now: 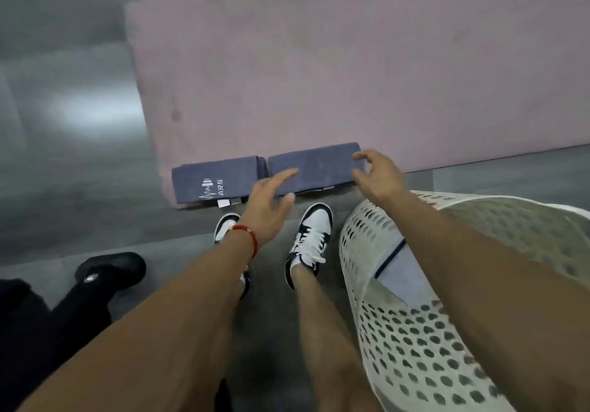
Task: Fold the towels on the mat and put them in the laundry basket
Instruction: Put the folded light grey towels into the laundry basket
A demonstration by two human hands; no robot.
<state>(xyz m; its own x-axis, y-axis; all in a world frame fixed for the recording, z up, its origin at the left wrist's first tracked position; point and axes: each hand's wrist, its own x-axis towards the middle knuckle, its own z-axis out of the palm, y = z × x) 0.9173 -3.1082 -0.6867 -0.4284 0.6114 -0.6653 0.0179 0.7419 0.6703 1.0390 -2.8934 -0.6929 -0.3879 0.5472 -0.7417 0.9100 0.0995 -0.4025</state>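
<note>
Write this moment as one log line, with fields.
stage: reach | left hand: open, over right towel | right hand: open, at its right end | left towel: folded on mat | basket: holds one towel

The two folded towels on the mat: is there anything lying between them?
Nothing: in the head view the logo towel and the plain towel lie side by side on the pink mat, nearly touching.

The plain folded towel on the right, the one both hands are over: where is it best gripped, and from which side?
Grip the plain folded towel at its two short ends, coming down from above at the near edge. It lies flat and long, crosswise on the pink mat, so end grips should keep the layers together. The left hand and right hand already hover spread over it.
</note>
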